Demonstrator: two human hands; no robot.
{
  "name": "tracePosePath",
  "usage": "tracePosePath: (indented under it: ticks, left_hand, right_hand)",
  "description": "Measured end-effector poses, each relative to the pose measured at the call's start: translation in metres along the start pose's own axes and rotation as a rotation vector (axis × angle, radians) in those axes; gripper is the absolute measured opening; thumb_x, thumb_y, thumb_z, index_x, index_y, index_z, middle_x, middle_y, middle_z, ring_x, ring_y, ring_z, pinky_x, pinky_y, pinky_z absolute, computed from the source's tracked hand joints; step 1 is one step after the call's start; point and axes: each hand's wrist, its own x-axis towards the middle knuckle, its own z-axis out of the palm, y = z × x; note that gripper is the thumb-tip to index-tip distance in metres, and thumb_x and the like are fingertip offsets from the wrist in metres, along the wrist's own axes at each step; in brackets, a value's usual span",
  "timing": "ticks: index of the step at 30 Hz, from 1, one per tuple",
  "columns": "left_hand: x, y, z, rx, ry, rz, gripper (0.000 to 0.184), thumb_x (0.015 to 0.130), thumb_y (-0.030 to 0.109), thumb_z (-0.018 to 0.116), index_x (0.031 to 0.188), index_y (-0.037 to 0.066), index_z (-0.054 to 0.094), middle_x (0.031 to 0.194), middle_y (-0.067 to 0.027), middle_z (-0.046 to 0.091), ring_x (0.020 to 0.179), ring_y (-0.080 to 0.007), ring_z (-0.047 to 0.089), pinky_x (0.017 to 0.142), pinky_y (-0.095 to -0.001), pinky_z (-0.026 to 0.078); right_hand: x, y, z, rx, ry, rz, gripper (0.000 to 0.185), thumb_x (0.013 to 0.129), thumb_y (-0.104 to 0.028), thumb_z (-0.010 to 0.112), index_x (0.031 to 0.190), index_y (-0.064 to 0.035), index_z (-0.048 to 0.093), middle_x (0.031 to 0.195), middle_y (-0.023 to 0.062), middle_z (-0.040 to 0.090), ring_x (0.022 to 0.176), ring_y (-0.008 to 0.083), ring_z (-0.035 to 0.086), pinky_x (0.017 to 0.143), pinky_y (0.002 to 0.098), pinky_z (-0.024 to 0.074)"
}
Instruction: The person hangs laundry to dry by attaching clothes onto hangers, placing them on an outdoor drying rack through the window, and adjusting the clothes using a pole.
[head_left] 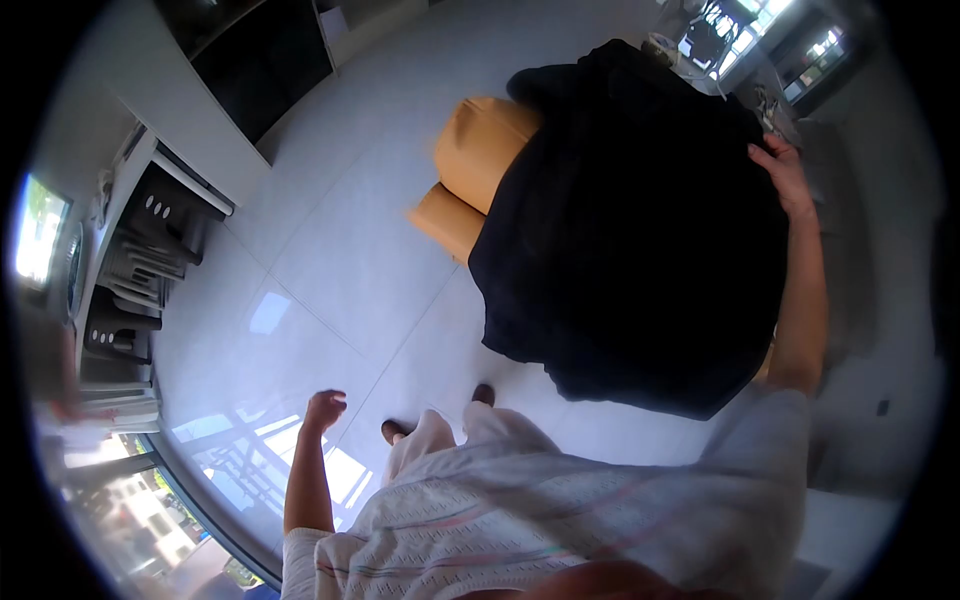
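A large black cloth (630,230) hangs spread out in front of me on the right, over a tan leather-looking seat (485,150). My right hand (787,178) is at the far right edge of the cloth, its fingers closed on the fabric. The cloth hides much of the seat, and its folds are hard to make out in the dark fabric. Low on the left, my left hand (325,410) hangs over the floor, fingers loosely curled and apart, holding nothing.
Glossy pale floor tiles (330,250) stretch left of the cloth. Dark chairs (150,250) line a counter at the far left. A dark-fronted cabinet (260,75) stands at the upper left. Bright windows (150,510) lie at the lower left.
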Motion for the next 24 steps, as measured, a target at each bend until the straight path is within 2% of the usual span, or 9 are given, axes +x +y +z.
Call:
tracePosePath:
  ticks: [4, 9, 11, 13, 15, 17, 18, 19, 24]
  left_hand:
    - [0.019, 0.134, -0.062, 0.109, 0.282, 0.551, 0.023, 0.073, 0.009, 0.059, 0.096, 0.008, 0.063, 0.08, -0.0113, 0.064, 0.073, -0.0265, 0.061, 0.068, -0.0338, 0.048]
    - [-0.074, 0.294, -0.177, -0.05, 0.616, 0.988, 0.046, 0.075, 0.013, 0.064, 0.119, 0.01, 0.048, 0.117, -0.0119, 0.052, 0.105, -0.0282, 0.052, 0.08, -0.0369, 0.046]
    - [-0.112, 0.311, -0.216, -0.046, 0.898, 1.217, 0.066, 0.07, 0.025, 0.07, 0.126, 0.008, 0.041, 0.127, -0.0121, 0.043, 0.116, -0.0304, 0.042, 0.092, -0.0369, 0.039]
    - [-0.14, 0.299, -0.247, 0.022, 0.999, 1.321, 0.062, 0.066, 0.017, 0.069, 0.121, 0.006, 0.045, 0.12, -0.0144, 0.05, 0.109, -0.0309, 0.048, 0.09, -0.0364, 0.041]
    - [-0.161, 0.255, -0.267, 0.073, 0.69, 1.195, 0.044, 0.067, 0.014, 0.069, 0.107, 0.001, 0.055, 0.093, -0.0119, 0.06, 0.085, -0.0239, 0.058, 0.077, -0.0311, 0.046]
    - [-0.186, 0.201, -0.28, -0.133, 0.661, 1.037, 0.029, 0.068, 0.011, 0.068, 0.093, -0.002, 0.06, 0.069, -0.006, 0.057, 0.064, -0.0147, 0.054, 0.063, -0.0255, 0.046]
    - [-0.196, 0.174, -0.287, -0.257, 0.682, 1.011, 0.026, 0.065, -0.003, 0.057, 0.091, 0.001, 0.061, 0.078, -0.0146, 0.062, 0.071, -0.0254, 0.06, 0.067, -0.0318, 0.049]
    - [-0.206, 0.144, -0.296, -0.266, 0.751, 0.995, 0.029, 0.063, -0.006, 0.056, 0.09, 0.002, 0.061, 0.077, -0.0132, 0.061, 0.07, -0.0237, 0.059, 0.067, -0.0304, 0.048]
    - [-0.27, 0.014, -0.333, -0.218, 1.18, 0.688, 0.032, 0.058, -0.008, 0.058, 0.087, 0.003, 0.061, 0.073, -0.0077, 0.059, 0.068, -0.0167, 0.056, 0.065, -0.0248, 0.045]
  right_hand:
    - [-0.026, -0.124, 0.04, -0.176, 0.039, -0.199, 0.011, 0.076, -0.007, 0.065, 0.085, -0.0027, 0.059, 0.08, -0.0045, 0.054, 0.076, 0.004, 0.047, 0.07, 0.0192, 0.0381]
    - [-0.062, -0.24, 0.132, -0.371, -0.058, -0.444, 0.013, 0.074, -0.004, 0.065, 0.085, 0.0001, 0.057, 0.079, -0.0031, 0.053, 0.073, 0.0049, 0.047, 0.068, 0.0205, 0.0394]
    - [-0.086, -0.284, 0.191, -0.441, -0.169, -0.56, 0.015, 0.073, -0.003, 0.065, 0.085, 0.0009, 0.057, 0.078, -0.0019, 0.054, 0.072, 0.0053, 0.048, 0.067, 0.0209, 0.0399]
    - [-0.104, -0.311, 0.246, -0.344, -0.258, -0.83, 0.018, 0.072, -0.001, 0.065, 0.088, 0.0015, 0.057, 0.078, -0.0002, 0.054, 0.072, 0.0061, 0.049, 0.068, 0.0205, 0.0402]
    - [-0.126, -0.333, 0.293, -0.229, -0.347, -0.82, 0.022, 0.069, 0.002, 0.065, 0.09, 0.0019, 0.057, 0.078, 0.0008, 0.055, 0.073, 0.0079, 0.05, 0.068, 0.021, 0.041]
    - [-0.135, -0.35, 0.341, -0.127, -0.404, -0.806, 0.024, 0.068, 0.003, 0.066, 0.09, 0.0018, 0.057, 0.079, 0.0012, 0.056, 0.074, 0.0089, 0.051, 0.07, 0.0218, 0.0416]
    - [-0.136, -0.365, 0.365, -0.129, -0.521, -0.836, 0.026, 0.067, 0.004, 0.066, 0.092, 0.0016, 0.057, 0.08, 0.0022, 0.056, 0.076, 0.0095, 0.052, 0.072, 0.0225, 0.0419]
    - [-0.134, -0.376, 0.389, -0.157, -0.596, -0.95, 0.031, 0.065, 0.002, 0.068, 0.094, 0.0008, 0.057, 0.085, 0.003, 0.058, 0.08, 0.0104, 0.053, 0.075, 0.023, 0.0413]
    - [-0.112, -0.44, 0.513, 0.112, -0.93, -0.859, 0.094, 0.055, -0.062, 0.071, 0.125, -0.0045, 0.044, 0.111, 0.0055, 0.054, 0.103, 0.0176, 0.05, 0.092, 0.0292, 0.0344]
